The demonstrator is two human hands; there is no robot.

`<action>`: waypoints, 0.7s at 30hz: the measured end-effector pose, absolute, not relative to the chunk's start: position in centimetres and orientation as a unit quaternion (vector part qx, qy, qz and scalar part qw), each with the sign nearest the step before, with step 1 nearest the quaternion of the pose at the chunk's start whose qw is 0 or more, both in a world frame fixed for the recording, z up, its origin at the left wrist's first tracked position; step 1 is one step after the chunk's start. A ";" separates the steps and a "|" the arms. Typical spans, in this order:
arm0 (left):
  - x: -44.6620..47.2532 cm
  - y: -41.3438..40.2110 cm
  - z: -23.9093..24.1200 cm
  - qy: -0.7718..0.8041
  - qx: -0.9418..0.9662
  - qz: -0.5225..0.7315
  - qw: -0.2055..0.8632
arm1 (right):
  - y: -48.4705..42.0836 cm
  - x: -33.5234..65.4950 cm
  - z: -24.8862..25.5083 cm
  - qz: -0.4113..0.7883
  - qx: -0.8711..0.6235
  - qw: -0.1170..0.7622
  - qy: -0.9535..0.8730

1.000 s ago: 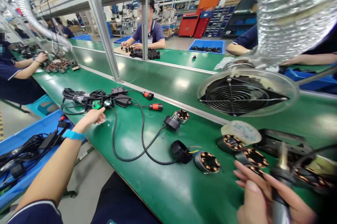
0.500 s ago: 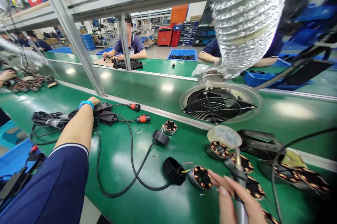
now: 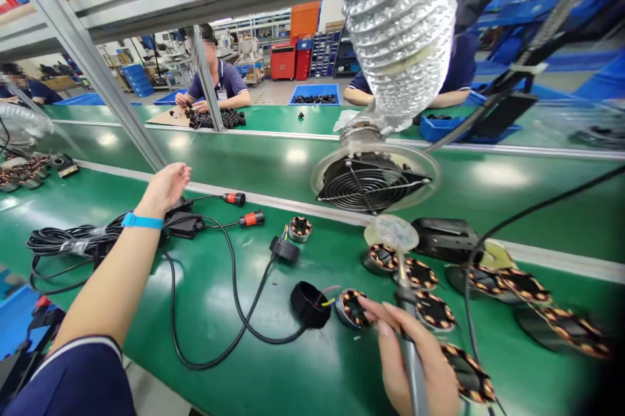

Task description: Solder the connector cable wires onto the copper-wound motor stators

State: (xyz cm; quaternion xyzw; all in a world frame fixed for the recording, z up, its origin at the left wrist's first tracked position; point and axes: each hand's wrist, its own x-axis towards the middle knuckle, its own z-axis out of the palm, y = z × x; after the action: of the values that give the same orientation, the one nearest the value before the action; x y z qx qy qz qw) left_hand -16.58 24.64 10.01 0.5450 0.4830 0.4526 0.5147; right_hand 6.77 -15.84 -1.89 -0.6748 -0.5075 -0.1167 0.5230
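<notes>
My right hand [image 3: 415, 351] is wrapped round a soldering iron [image 3: 410, 318] whose tip points up and away. Its fingertips reach the rim of a copper-wound stator [image 3: 354, 308]. Coloured wires link that stator to a black round cap [image 3: 311, 304] with a black cable. Raised above the black connector boxes [image 3: 185, 224] is my left hand [image 3: 168, 187], wearing a blue wristband. Its fingers are loosely bent, with nothing visible in them. A second stator [image 3: 299, 228] stands by another black cap [image 3: 284, 249] farther back.
Several loose stators [image 3: 434, 310] lie right of the iron. A fan with a round guard [image 3: 374, 185] hangs from a silver duct [image 3: 400, 38]. Coiled cables [image 3: 73, 241] lie at left. A metal post [image 3: 97, 71] rises behind my left hand. A co-worker [image 3: 215, 81] sits across.
My left hand has risen off the connector boxes, its fingers now in sight. My right hand stays by the stator with the soldering iron. The view has shifted to the right.
</notes>
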 end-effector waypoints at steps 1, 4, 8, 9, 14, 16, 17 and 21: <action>-15.8 22.1 9.8 0.456 0.542 0.450 0.544 | -15.8 6.6 -1.8 -0.112 -0.667 0.526 -0.515; -13.1 13.2 8.3 0.351 0.510 0.401 0.675 | -15.8 5.8 -1.3 -0.102 -0.644 0.540 -0.533; -9.4 2.8 5.8 0.253 0.468 0.308 0.789 | -15.8 4.6 -0.7 -0.077 -0.615 0.582 -0.526; -8.6 0.9 5.3 0.250 0.460 0.293 0.800 | -15.8 4.3 -0.6 -0.067 -0.606 0.597 -0.521; -6.0 -4.4 4.0 0.251 0.413 0.258 0.837 | -15.9 3.5 -0.1 -0.038 -0.575 0.651 -0.494; -5.4 -5.5 3.8 0.252 0.395 0.251 0.847 | -15.9 3.3 0.2 -0.058 -0.575 0.649 -0.495; -5.2 -5.9 3.7 0.253 0.387 0.248 0.851 | -15.9 3.2 0.4 -0.071 -0.577 0.645 -0.497; -5.4 -7.0 3.4 0.252 0.373 0.225 0.864 | -16.0 3.1 1.0 -0.090 -0.580 0.644 -0.491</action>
State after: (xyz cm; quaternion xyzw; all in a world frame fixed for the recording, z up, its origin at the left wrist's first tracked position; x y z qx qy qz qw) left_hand -5.38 -7.03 3.42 0.3727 0.2524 0.2253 0.8641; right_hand 3.09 -15.99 1.03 -0.5795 -0.4910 -0.0904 0.6441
